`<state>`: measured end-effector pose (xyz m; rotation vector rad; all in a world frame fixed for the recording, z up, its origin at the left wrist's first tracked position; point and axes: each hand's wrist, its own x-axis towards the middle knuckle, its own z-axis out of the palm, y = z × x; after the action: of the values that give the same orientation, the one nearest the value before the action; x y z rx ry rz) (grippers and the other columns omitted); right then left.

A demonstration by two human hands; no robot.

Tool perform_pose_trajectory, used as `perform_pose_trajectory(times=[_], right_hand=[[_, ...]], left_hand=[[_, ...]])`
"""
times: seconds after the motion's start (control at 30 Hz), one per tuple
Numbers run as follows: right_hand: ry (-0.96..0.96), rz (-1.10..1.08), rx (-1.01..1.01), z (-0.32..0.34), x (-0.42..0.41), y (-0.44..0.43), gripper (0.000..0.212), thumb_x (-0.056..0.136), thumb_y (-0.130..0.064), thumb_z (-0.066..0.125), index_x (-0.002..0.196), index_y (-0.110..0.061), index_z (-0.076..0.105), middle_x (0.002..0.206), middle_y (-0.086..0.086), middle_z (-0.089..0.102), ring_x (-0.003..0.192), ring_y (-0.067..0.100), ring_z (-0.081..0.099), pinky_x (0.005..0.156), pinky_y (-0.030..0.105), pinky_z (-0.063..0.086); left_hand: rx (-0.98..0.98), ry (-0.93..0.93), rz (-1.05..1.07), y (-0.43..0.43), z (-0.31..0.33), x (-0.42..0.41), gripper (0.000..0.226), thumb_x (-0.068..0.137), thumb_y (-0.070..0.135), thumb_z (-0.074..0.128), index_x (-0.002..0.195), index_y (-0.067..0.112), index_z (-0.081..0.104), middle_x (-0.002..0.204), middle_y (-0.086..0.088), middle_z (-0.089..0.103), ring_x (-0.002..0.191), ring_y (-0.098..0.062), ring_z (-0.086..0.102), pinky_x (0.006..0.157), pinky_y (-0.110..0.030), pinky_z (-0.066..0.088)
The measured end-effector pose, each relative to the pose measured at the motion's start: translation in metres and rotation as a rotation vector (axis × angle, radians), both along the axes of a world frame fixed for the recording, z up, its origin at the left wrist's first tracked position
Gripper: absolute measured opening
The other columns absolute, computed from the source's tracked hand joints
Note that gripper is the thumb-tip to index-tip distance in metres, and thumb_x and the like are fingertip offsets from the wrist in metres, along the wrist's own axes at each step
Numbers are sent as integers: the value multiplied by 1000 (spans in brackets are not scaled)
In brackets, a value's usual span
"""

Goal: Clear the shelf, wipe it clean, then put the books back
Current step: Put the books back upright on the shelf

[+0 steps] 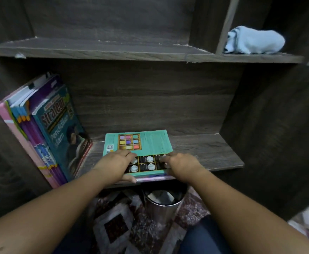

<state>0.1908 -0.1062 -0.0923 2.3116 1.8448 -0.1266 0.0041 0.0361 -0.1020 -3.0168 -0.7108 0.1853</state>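
On the lower shelf, at 12 o'clock from you, the job looks part-way done. Books lean at 9 o'clock against the side wall, and a flat stack lies mid-shelf under both your hands. Whether you are lifting that stack out or setting it back, this view does not settle. My guess is the return: the cloth lies bunched on the upper shelf at 2 o'clock, away from either hand, so no wiping is under way. If so, what is left is standing this stack beside the leaning books.

The books are thin softcovers with pink, blue and purple spines, a teal cover facing out. The stack is topped by a teal cover with a grid of coloured squares; pink and purple edges show beneath.

Your left hand grips its near-left corner, fingers on top, thumb along the front edge. Your right hand lies on the near-right corner with its thumb hidden, so I cannot tell if it grips or only presses.
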Motion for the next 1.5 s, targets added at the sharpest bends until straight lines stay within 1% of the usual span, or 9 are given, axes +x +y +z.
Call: perform_pose_trajectory(times=[0.23,0.4,0.6,0.8,1.03,1.17,1.33,1.4,1.5], right_hand=[[39,-210,31,35,40,-110,39,95,-31,52,134,-27,51,125,9,60,114,29,57,91,37,45],[125,-381,22,37,74,-213,32,92,-31,55,122,-22,60,118,6,62,106,27,60,88,41,51],[168,-556,-109,-7,100,-331,28,92,-27,55,117,-17,65,117,9,63,107,31,60,86,36,51],[294,-717,-214,-81,119,-414,38,95,-22,55,132,-22,55,129,8,57,113,29,57,88,42,52],[412,-858,-255,-170,117,-465,35,88,-22,61,123,-20,59,123,7,56,109,28,58,88,41,52],[436,-897,-281,-213,107,-483,58,82,-34,69,134,-23,48,132,8,44,117,30,50,90,40,47],[383,-882,-280,-251,92,-494,117,67,-62,76,152,-23,7,158,11,8,142,34,18,112,47,29],[340,-878,-305,-263,85,-495,128,65,-60,79,153,-22,-7,160,14,-5,146,36,8,114,48,24],[236,-867,-301,-276,78,-491,129,69,-51,80,152,-22,-15,159,19,-6,145,40,8,112,50,24]], left_hand=[[65,-150,-237,-88,36,72,74,82,72,42,139,24,43,132,0,52,122,-22,49,101,-35,40],[72,-174,-444,-179,37,139,47,92,49,51,131,23,49,126,-2,53,118,-23,50,98,-36,41],[-92,56,-603,-285,3,208,31,93,46,52,118,27,57,115,4,57,105,-19,57,83,-35,48],[-55,214,-764,-361,-42,253,28,96,42,52,117,23,54,110,2,53,93,-18,53,74,-32,45],[-49,376,-824,-407,-104,291,29,96,38,50,120,21,52,119,-2,53,105,-22,54,77,-32,43],[-77,479,-828,-419,-138,298,32,96,35,51,123,19,47,123,-5,50,107,-24,52,80,-34,46],[-2,548,-905,-429,-172,299,38,95,34,52,129,19,44,127,-6,46,114,-25,47,87,-38,44],[2,554,-926,-435,-179,301,40,94,33,52,131,20,42,128,-6,46,116,-24,45,91,-39,43],[-2,545,-944,-441,-187,302,46,94,34,53,135,19,40,131,-6,44,119,-24,44,94,-39,41]])
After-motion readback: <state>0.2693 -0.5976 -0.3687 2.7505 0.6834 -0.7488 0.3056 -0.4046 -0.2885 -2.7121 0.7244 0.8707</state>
